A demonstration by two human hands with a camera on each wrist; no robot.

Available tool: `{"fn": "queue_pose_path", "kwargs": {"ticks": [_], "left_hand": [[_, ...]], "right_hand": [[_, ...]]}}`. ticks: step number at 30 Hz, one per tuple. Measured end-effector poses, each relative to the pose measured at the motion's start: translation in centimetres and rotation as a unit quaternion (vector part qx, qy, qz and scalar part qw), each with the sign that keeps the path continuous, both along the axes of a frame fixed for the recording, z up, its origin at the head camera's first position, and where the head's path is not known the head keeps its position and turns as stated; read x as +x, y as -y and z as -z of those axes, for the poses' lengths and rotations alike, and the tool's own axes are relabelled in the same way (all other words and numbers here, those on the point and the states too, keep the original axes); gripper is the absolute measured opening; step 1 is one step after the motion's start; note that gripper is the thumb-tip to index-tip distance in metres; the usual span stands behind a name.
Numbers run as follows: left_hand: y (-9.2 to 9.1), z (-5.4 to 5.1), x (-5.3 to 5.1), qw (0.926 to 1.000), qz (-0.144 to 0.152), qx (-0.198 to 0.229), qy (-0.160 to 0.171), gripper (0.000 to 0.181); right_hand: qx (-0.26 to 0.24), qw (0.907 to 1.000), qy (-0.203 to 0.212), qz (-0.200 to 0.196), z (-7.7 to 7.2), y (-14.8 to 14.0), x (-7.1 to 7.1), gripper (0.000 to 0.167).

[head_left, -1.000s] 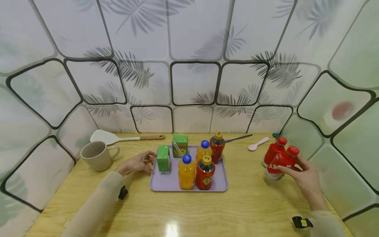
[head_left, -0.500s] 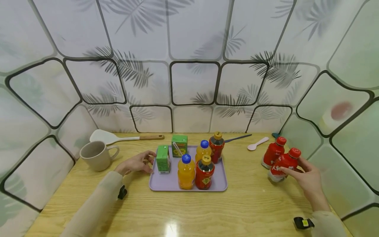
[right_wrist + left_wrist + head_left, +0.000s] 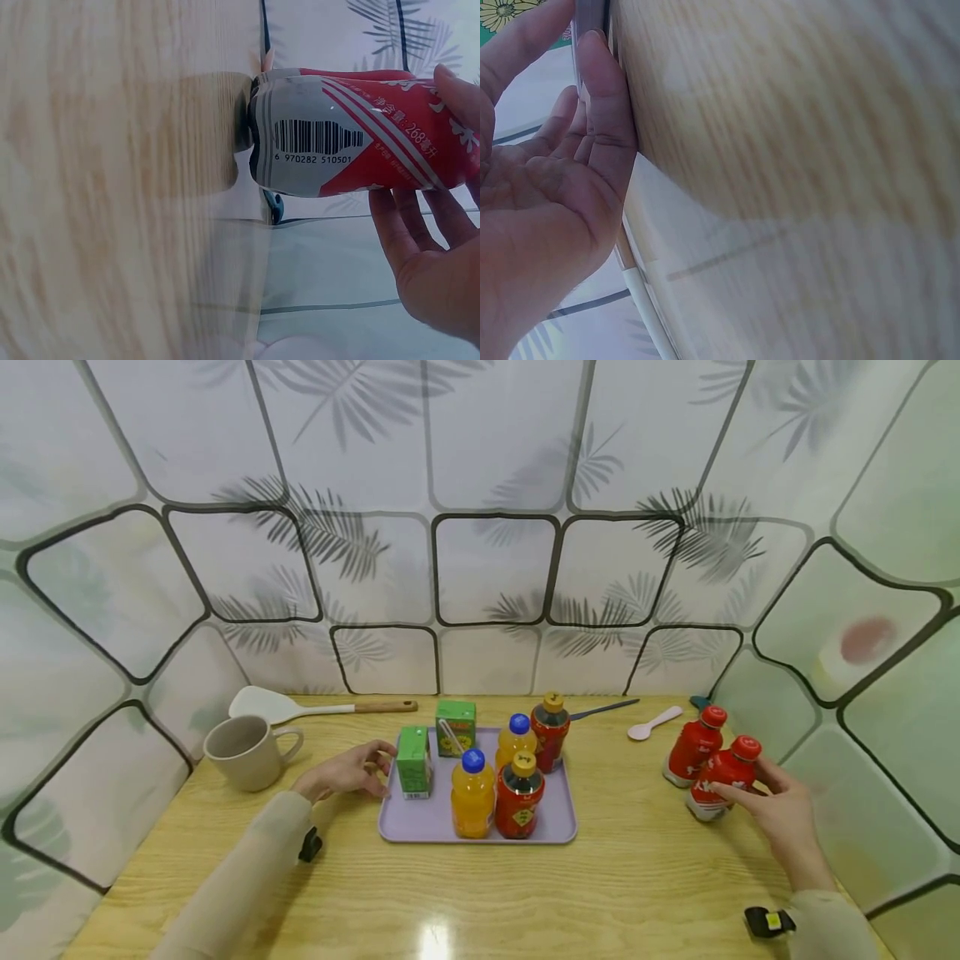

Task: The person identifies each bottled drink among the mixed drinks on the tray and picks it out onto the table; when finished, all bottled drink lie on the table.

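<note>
My right hand (image 3: 783,810) grips a small red-and-white drink bottle (image 3: 722,777), thumb on the near side and fingers round the other. It stands almost upright beside a matching red bottle (image 3: 690,753); in the right wrist view, the held bottle's barcode (image 3: 319,137) shows, its base at or just off the table. My left hand (image 3: 343,774) lies at the left edge of a lilac tray (image 3: 420,828), fingers loosely bent against the rim. Two green drink cartons (image 3: 414,764), two orange drink bottles (image 3: 472,797) and two dark drink bottles with red labels (image 3: 519,799) stand on that tray.
A grey mug (image 3: 243,753) and a white spatula (image 3: 330,710) lie to the left. Behind the tray is a dark thin handle (image 3: 603,710), and a pink spoon (image 3: 654,724) lies right of it. A patterned curtain (image 3: 495,568) encloses the back and sides.
My right hand has shifted the red bottle slightly right and brought it more upright next to its twin. The left hand has stayed at the tray.
</note>
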State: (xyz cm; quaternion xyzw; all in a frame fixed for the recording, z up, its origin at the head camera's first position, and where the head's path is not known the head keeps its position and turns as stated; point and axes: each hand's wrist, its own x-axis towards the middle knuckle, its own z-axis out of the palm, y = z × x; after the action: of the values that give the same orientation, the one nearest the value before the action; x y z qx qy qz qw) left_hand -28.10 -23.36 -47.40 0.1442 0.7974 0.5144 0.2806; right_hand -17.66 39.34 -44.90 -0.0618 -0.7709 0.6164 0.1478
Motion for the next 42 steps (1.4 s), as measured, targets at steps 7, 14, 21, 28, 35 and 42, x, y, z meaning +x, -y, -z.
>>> {"fn": "queue_pose_path", "kwargs": {"ticks": [7, 14, 21, 28, 35, 42], "left_hand": [[-0.09, 0.12, -0.14, 0.9999, 0.008, 0.008, 0.008, 0.066], [-0.17, 0.11, -0.18, 0.9999, 0.0, 0.008, 0.008, 0.066], [-0.18, 0.07, -0.11, 1.0, -0.003, 0.006, 0.006, 0.066], [-0.33, -0.07, 0.05, 0.9999, -0.009, 0.005, 0.008, 0.065], [-0.1, 0.02, 0.01, 0.9999, -0.013, 0.004, 0.006, 0.066], [0.15, 0.31, -0.1, 0.9998, -0.016, 0.003, 0.009, 0.066]], "right_hand": [[0.008, 1.0, 0.002, 0.0, 0.35, -0.14, -0.1, 0.074], [0.008, 1.0, 0.003, 0.0, 0.43, -0.19, -0.18, 0.075], [0.039, 0.9991, 0.015, 0.005, 0.49, -0.32, -0.37, 0.077], [0.067, 0.9977, 0.013, 0.001, 0.53, -0.27, -0.28, 0.077], [0.074, 0.9968, 0.031, -0.004, 0.6, -0.26, -0.26, 0.079], [0.089, 0.9949, 0.046, 0.006, 0.73, -0.03, -0.33, 0.08]]}}
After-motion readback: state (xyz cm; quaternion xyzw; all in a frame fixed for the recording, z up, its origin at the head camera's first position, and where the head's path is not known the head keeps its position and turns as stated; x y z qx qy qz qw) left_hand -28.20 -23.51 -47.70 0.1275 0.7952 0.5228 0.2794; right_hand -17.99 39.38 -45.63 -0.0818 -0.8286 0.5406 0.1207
